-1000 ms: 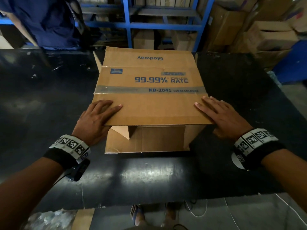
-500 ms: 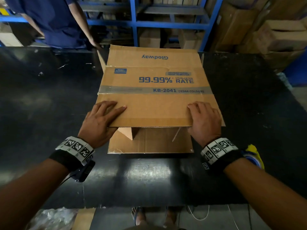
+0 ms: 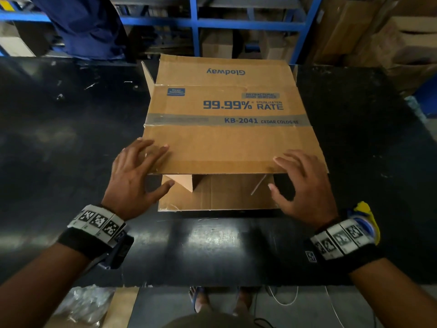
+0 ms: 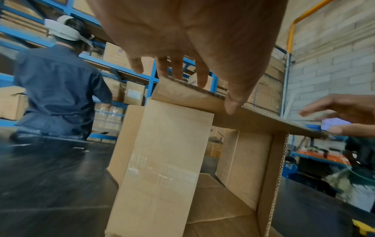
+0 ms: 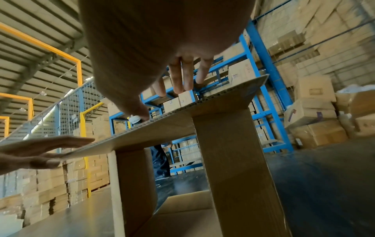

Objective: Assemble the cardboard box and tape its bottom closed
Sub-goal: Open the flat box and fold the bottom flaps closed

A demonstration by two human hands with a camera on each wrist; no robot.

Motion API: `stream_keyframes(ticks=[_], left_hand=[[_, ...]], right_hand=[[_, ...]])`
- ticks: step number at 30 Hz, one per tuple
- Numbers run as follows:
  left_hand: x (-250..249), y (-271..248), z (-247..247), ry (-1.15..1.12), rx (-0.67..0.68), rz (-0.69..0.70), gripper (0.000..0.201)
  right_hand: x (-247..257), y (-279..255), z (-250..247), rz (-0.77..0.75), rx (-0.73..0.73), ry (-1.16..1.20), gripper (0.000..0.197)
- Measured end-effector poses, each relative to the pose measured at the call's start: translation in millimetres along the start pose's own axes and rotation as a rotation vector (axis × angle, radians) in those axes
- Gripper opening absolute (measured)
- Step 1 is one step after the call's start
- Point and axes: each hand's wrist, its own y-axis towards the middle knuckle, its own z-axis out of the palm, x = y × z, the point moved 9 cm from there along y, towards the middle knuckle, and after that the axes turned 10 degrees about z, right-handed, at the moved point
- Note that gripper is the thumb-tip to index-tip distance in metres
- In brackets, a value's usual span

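A brown cardboard box [image 3: 224, 143] printed "99.99% RATE" lies on its side on the black table [image 3: 71, 138], its open end toward me. The top flap juts out over a lower flap [image 3: 220, 197] that lies flat on the table. My left hand [image 3: 139, 171] rests with straight fingers on the flap's near left corner, thumb spread at the edge. My right hand [image 3: 300, 183] is at the near right corner, fingers spread over the flap and thumb below its edge. The left wrist view looks into the hollow box [image 4: 166, 160]. The right wrist view shows the flap [image 5: 182, 128] from below.
A person in dark blue [image 3: 87, 27] stands at the table's far side by blue shelving [image 3: 248, 20]. Stacked cartons [image 3: 402, 43] fill the back right. A blue and yellow thing [image 3: 365, 218] hangs at my right wrist. Plastic wrap [image 3: 82, 304] lies on the floor.
My right hand came in from the box's right side to the flap's near right corner, and its fingers have now spread. My left thumb has dropped below the flap's edge.
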Motion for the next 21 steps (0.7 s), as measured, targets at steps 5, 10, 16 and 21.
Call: stream_keyframes(ticks=[5,10,16,21], left_hand=[[15.0,-71.1,-3.0,-0.137,-0.273,-0.282,0.070],[46.8,-118.0,96.0,-0.330,-0.076,-0.491,0.068],[75.1,-96.0,196.4,-0.305,0.271,-0.634,0.062],[90.0,-80.4,238.8,-0.300,0.375,-0.775,0.064]], right_hand=[[-31.8,-79.3,19.4,0.185,0.032,0.099,0.029],[-107.7,-115.8,108.2,0.582,0.366,0.177,0.022],[-154.6,-85.8,195.2,0.833,0.551,0.132,0.043],[-162.9,-73.2,245.8,0.848,0.609,0.098,0.061]])
